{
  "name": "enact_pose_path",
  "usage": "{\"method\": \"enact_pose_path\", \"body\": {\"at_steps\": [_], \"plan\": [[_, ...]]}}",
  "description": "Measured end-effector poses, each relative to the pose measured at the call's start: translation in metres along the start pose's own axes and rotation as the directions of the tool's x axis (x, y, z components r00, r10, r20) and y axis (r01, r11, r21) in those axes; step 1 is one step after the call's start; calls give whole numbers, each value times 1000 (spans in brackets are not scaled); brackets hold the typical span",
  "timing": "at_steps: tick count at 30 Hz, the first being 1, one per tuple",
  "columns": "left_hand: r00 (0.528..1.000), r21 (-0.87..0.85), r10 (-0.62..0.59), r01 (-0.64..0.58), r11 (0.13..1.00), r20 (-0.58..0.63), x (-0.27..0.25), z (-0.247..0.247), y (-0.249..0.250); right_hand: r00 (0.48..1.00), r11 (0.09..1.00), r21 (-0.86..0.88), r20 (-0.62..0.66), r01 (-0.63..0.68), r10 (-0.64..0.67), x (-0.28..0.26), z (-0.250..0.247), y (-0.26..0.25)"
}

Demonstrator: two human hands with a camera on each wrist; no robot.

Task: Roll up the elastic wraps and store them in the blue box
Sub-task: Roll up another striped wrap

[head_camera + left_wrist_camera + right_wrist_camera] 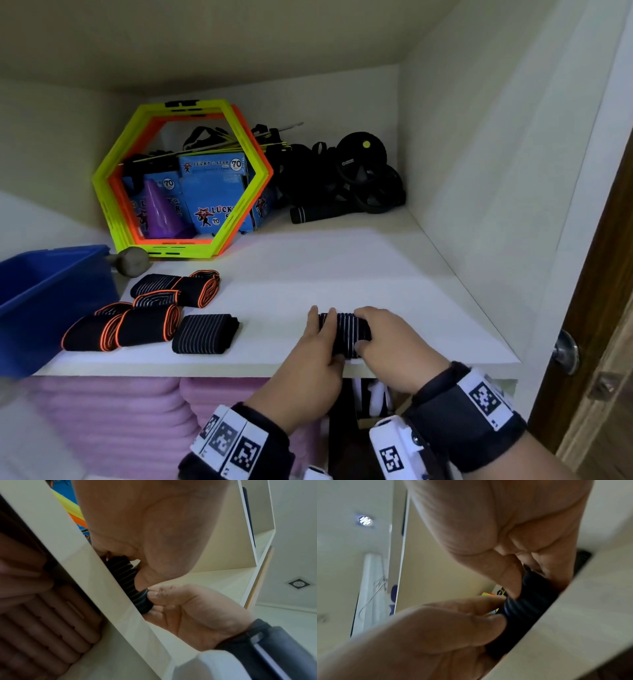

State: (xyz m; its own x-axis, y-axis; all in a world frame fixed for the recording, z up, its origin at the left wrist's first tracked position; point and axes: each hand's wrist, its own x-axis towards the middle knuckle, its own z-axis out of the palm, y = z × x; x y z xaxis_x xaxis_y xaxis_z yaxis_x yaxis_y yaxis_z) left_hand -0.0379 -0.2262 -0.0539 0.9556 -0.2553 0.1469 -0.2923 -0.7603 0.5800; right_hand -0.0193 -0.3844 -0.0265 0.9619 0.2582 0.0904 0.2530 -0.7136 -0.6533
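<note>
Between both hands' grip (344,337): wrap (346,330)

The wrap (344,331) is ribbed black knit cloth with pale stripes; the rolls (144,315) look like the same cloth, some edged in orange; the box (37,298) is smooth blue plastic; the shelf (342,274) is matt white board; the knob (567,351) is shiny metal.

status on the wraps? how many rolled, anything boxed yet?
Done: several rolled wraps lie on the shelf beside the blue box. In hand: left hand and right hand grip a black wrap. Left: boxing; the visible box interior looks empty.
</note>
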Motion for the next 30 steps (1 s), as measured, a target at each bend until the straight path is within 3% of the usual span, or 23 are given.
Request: {"method": "enact_pose_path", "body": {"at_steps": [4,7,11,13,16,21,30], "plan": [[994,86,59,-51,995,-88,-4,-20,-3,998,977,-204,38,60,-54,10,-15,-8],[975,200,28,17,980,-221,-13,-43,-16,991,937,-331,109,108,-76,19,-18,-23],[857,311,-34,223,924,-515,-30,-83,-53,967,854,-478,233,204,-101,34,-17,-48],[819,348,-74,321,881,-570,-36,-97,-74,953,784,-565,282,256,-107,46,-13,-63],[827,401,-82,353,845,-556,-41,-104,-102,953,724,-639,290,258,-83,74,0,-81],[866,447,-16,274,851,-500,-42,-104,-123,963,684,-691,264,234,-62,117,23,-106],[925,430,20,157,889,-379,-47,-115,-145,968,758,-614,233,218,-90,167,73,-143]]}}
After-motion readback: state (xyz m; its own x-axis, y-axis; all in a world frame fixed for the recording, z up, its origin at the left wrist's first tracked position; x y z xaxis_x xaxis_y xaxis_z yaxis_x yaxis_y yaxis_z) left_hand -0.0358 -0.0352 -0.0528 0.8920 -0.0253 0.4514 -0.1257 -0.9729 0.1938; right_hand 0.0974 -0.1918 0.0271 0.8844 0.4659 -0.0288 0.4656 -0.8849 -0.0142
